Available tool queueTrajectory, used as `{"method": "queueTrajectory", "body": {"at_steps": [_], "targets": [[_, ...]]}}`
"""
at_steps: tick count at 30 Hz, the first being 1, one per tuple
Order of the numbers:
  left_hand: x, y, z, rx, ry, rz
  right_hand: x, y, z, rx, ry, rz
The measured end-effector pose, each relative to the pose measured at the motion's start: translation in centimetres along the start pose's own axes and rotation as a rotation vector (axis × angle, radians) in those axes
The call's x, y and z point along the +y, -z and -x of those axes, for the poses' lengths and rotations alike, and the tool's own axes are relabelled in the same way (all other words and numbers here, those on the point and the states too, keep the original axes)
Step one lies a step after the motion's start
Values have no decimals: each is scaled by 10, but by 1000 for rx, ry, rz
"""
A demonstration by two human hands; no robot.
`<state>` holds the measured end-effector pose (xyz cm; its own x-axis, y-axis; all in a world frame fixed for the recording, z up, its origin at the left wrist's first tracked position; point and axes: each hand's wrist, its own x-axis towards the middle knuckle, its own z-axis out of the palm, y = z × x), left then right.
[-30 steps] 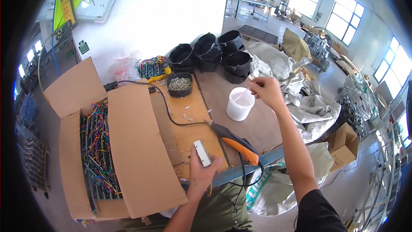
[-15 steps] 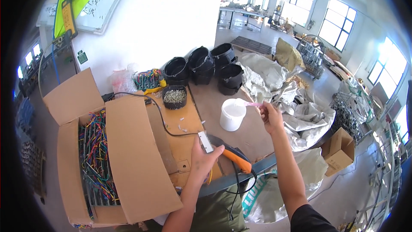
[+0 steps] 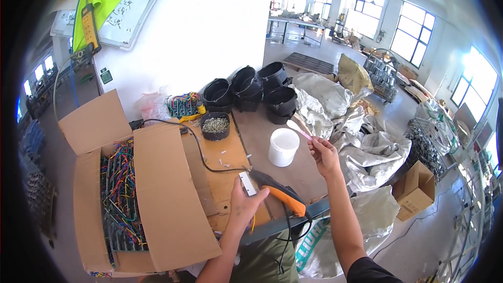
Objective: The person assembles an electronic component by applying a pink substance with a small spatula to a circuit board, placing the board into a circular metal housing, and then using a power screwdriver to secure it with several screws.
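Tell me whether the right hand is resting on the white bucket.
No, the right hand is raised beside the white bucket, pinching a thin pale stick.

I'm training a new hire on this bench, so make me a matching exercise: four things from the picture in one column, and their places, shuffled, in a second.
Things:
1. small white flat part
2. thin white stick
3. white bucket
4. coloured wires

Places:
A. inside the open cardboard box
B. standing on the table, left of the right hand
C. at the fingertips of the left hand
D. pinched in the right hand, raised above the table

Pairs: 1-C, 2-D, 3-B, 4-A
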<state>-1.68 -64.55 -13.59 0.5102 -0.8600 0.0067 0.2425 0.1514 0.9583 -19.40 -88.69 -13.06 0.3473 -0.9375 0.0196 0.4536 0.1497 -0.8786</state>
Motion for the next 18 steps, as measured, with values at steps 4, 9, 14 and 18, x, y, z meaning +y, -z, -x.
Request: {"method": "queueTrajectory", "body": {"at_steps": [4, 9, 14, 18], "targets": [[-4, -2, -3, -3, 14, 3, -1, -1, 8, 18, 45, 106], [-7, -8, -6, -46, -6, -32, -7, -7, 23, -13, 19, -39], [1, -3, 7, -155, -141, -96, -16, -27, 79, -114, -3, -4], [7, 13, 30, -178, -134, -218, -17, -42, 133, -260, -53, 253]]}}
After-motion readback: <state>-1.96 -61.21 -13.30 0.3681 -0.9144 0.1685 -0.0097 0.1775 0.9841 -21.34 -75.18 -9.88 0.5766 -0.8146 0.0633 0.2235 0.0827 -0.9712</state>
